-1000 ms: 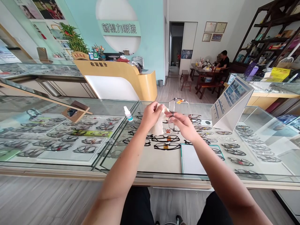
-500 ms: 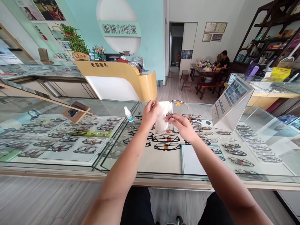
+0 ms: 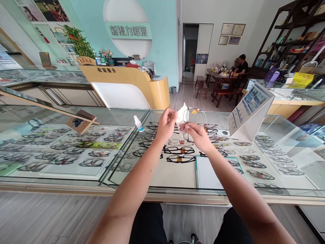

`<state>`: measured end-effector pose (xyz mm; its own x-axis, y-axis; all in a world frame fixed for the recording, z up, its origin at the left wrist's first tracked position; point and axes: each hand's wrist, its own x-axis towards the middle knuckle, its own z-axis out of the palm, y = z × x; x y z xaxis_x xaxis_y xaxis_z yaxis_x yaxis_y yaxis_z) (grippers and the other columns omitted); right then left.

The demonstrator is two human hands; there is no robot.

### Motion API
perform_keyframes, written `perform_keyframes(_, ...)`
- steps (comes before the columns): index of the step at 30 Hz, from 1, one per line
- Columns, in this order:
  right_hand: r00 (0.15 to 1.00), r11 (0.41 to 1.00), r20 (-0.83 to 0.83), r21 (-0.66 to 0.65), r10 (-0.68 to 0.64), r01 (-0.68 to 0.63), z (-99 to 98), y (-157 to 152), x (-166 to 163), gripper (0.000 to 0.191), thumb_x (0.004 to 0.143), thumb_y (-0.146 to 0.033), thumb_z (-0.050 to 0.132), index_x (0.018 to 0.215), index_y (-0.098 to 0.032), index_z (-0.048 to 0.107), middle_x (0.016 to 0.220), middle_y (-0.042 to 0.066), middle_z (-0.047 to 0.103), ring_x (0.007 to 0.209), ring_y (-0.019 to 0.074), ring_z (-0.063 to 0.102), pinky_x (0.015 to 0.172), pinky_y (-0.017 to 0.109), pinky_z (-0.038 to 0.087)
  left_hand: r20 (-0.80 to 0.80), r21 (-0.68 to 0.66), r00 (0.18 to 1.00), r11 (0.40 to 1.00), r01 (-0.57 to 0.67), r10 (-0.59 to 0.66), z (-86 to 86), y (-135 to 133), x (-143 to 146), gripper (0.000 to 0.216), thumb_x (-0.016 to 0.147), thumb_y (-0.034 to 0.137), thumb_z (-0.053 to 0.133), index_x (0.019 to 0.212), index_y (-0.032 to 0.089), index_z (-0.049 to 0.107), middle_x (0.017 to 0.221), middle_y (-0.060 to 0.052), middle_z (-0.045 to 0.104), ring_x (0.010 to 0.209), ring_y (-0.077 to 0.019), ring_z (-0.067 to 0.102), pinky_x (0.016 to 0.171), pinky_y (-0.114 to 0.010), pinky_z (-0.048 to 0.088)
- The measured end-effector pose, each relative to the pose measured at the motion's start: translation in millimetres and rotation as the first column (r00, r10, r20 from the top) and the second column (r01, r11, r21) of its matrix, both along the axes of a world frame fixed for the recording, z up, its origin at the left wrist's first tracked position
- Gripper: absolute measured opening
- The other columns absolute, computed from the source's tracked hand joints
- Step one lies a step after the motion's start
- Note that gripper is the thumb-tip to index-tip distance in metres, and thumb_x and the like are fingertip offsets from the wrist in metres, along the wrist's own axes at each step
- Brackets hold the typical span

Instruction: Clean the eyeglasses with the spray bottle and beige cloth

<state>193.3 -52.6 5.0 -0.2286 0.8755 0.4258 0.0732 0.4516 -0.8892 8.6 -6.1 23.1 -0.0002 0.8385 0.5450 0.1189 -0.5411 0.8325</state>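
My left hand (image 3: pixel 167 124) is closed on a white cleaning cloth (image 3: pixel 181 113), pinched between thumb and fingers. In my right hand (image 3: pixel 197 135) is a pair of eyeglasses (image 3: pixel 186 117), gripped near the bridge and turned on end, one temple with an orange tag pointing right. The cloth lies against or right beside the upper lens; whether it touches is hard to tell. Both hands are above the glass counter. A small white spray bottle (image 3: pixel 138 123) with a blue label stands on the glass left of my hands.
Under the glass of the display counter (image 3: pixel 157 179) lie rows of eyeglass frames (image 3: pixel 180 158). A folded sign stand (image 3: pixel 250 113) is on the right, a wooden-framed mirror (image 3: pixel 82 121) on the left. Behind are a cash desk (image 3: pixel 162 91) and a person (image 3: pixel 243 65) seated at a table.
My left hand has moved right, closer to the eyeglasses. The cloth, hanging spread out before, is now bunched up and raised by the upper lens. The right hand has barely moved.
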Motion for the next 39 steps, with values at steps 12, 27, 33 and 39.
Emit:
perform_keyframes(12, 0.999, 0.999, 0.028, 0.009, 0.044, -0.044, 2.0, 2, 3, 0.053, 0.106, -0.075, 0.064, 0.095, -0.026, 0.082, 0.107, 0.007, 0.082, 0.099, 0.0251, 0.067, 0.099, 0.039, 0.054, 0.054, -0.005, 0.988, 0.99, 0.142, -0.142, -2.8, 0, 4, 0.063, 0.095, 0.085, 0.075, 0.099, 0.023, 0.077, 0.098, -0.007, 0.079, 0.084, -0.0211, 0.071, 0.072, -0.033, 0.059)
perform_keyframes(27, 0.982, 0.983, -0.04, -0.009, 0.184, -0.184, 6.4, 2, 6, 0.053, 0.103, -0.076, 0.069, 0.096, -0.025, 0.082, 0.101, 0.006, 0.08, 0.097, 0.0242, 0.065, 0.097, 0.039, 0.054, 0.303, -0.181, 0.87, 0.873, 0.453, -0.389, 0.2, -3, 7, 0.065, 0.074, 0.057, 0.107, 0.116, 0.025, 0.069, 0.09, 0.001, 0.074, 0.055, -0.0099, 0.056, 0.051, -0.029, 0.047)
perform_keyframes(33, 0.973, 0.975, -0.066, 0.023, 0.223, -0.222, 4.4, 4, 7, 0.048, 0.108, -0.067, 0.068, 0.092, -0.024, 0.08, 0.095, 0.005, 0.077, 0.093, 0.0225, 0.061, 0.094, 0.037, 0.05, 0.255, -0.162, 0.818, 0.811, 0.562, -0.516, 4.9, -11, 6, 0.048, 0.09, 0.06, 0.096, 0.101, 0.019, 0.072, 0.059, 0.006, 0.055, 0.056, -0.0136, 0.059, 0.058, -0.028, 0.049)
perform_keyframes(39, 0.965, 0.969, -0.094, 0.007, 0.247, -0.247, 3.8, 5, 8, 0.045, 0.11, -0.062, 0.067, 0.092, -0.023, 0.079, 0.095, 0.005, 0.076, 0.092, 0.0227, 0.062, 0.092, 0.038, 0.05, 0.339, -0.175, 0.774, 0.772, 0.611, -0.535, 0.2, -8, 8, 0.051, 0.086, 0.057, 0.1, 0.107, 0.021, 0.07, 0.057, 0.007, 0.055, 0.052, -0.013, 0.055, 0.055, -0.027, 0.05)
